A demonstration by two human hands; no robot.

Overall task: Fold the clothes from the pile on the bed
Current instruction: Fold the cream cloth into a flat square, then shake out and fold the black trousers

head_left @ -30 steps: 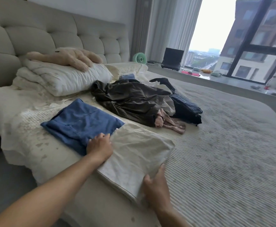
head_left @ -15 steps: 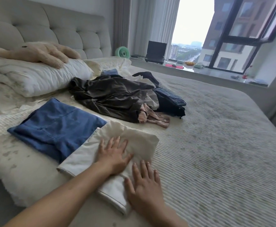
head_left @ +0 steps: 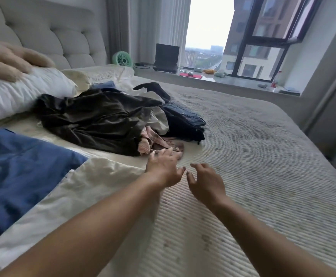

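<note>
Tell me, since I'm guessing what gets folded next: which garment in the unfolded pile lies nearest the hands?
The pink garment, at the pile's near edge by the left hand; the dark brown and navy garments lie farther back.

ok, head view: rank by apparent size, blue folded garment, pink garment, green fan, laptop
1. blue folded garment, though it lies nearest the camera
2. pink garment and laptop: look alike, unranked
3. green fan, far off

Single head view, close above bed [head_left: 263, 156], facing forward-down toward window [head_left: 209, 23]
</note>
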